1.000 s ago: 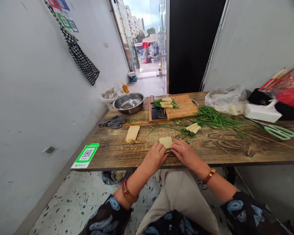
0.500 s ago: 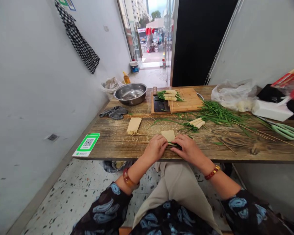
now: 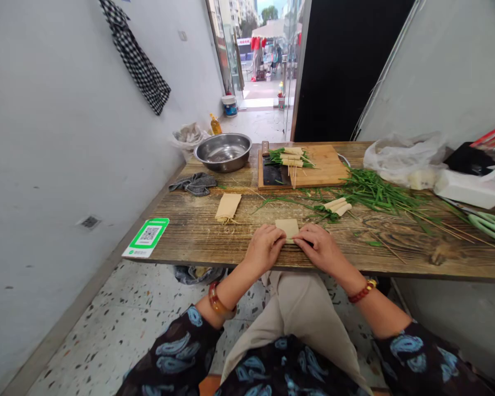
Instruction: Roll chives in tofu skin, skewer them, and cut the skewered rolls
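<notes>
A tan tofu sheet (image 3: 287, 226) lies flat near the table's front edge, its near edge folded over. My left hand (image 3: 265, 245) pinches the left end of that fold. On the right end, the fingers of my right hand (image 3: 315, 245) are closed in the same way. The greens inside the fold are mostly hidden. Right of my hands lie several finished tofu rolls (image 3: 336, 205) with green ends. A stack of tofu sheets (image 3: 228, 207) rests to the left. More skewered rolls (image 3: 292, 157) sit on the wooden cutting board (image 3: 324, 165), beside a cleaver (image 3: 275, 171).
A steel basin (image 3: 223, 153) and a grey cloth (image 3: 193, 183) are at the back left of the wooden table (image 3: 198, 242). Loose green chives (image 3: 373, 190), thin skewers, a plastic bag (image 3: 404, 157) and green-handled scissors (image 3: 490, 225) lie to the right. A QR card (image 3: 147, 237) marks the left corner.
The near edge of the tofu sheet now covers the greens that showed between my hands. Both hands stay at its ends. The view has shifted slightly.
</notes>
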Available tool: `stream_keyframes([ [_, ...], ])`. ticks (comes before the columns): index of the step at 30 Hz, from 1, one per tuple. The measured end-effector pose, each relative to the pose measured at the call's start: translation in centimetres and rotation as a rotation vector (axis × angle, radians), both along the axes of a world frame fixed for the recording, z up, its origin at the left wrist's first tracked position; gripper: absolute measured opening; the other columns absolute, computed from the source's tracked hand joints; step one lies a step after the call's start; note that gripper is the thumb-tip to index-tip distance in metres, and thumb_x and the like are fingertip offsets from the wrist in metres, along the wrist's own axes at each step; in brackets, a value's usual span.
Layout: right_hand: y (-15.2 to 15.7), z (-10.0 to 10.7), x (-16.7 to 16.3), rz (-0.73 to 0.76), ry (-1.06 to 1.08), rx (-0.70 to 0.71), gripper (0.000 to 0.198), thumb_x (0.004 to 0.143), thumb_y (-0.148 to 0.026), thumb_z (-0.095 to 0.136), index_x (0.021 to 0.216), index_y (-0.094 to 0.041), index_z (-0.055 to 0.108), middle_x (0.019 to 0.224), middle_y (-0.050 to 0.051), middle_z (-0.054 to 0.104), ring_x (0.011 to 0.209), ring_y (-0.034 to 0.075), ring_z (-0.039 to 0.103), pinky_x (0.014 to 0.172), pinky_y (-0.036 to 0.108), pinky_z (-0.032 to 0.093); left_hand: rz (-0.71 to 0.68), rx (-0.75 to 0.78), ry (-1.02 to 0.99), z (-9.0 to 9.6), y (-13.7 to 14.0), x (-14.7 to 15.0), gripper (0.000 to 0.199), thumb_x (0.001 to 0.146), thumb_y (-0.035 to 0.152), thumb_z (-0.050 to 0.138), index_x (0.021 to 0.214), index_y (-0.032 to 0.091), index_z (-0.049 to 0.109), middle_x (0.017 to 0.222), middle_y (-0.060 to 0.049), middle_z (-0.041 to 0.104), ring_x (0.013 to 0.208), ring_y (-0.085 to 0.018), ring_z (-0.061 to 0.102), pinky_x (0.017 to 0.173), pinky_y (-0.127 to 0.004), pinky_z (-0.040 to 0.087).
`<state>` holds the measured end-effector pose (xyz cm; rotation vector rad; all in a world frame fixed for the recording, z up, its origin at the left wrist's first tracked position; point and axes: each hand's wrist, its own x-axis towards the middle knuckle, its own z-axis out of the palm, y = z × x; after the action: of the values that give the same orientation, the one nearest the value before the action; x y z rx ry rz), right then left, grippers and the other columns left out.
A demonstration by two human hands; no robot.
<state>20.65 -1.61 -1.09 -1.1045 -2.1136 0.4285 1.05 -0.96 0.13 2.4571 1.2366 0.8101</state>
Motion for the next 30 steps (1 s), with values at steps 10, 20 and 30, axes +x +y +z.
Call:
stream_keyframes([
  [10,0.7,-0.6,0.0,-0.041,0.057,-0.098,0.017,0.088,-0.024,0.054,0.091,-0.022,0.07,0.083,0.004,0.066,0.081,0.019,0.058,0.076,0.033,0.044,0.108,-0.025,-0.024,-0.5,-0.1,0.9,0.012,0.086,0.015,0.051,0.079,0.02,0.06,0.079,-0.002,0.059,0.079,-0.019,0.05,0.072,-0.032,0.038],
  [20,1.1,-0.5,0.1,-0.056,-0.038,-0.111,0.017,0.088,-0.023,0.053,0.083,-0.021,0.069,0.08,0.005,0.063,0.081,0.019,0.055,0.078,0.034,0.041,0.108,-0.013,-0.026,-0.5,0.4,1.1,0.01,0.084,0.015,0.053,0.079,0.018,0.061,0.085,-0.005,0.059,0.085,-0.02,0.05,0.077,-0.035,0.039],
  [30,1.2,0.0,-0.1,-0.071,-0.044,-0.154,0.017,0.087,-0.022,0.053,0.08,-0.02,0.069,0.078,0.004,0.063,0.08,0.019,0.055,0.076,0.032,0.041,0.08,0.02,0.075,-0.3,0.4,1.0,0.017,0.09,0.02,0.048,0.081,0.02,0.061,0.086,-0.004,0.06,0.085,-0.019,0.051,0.073,-0.032,0.037],
])
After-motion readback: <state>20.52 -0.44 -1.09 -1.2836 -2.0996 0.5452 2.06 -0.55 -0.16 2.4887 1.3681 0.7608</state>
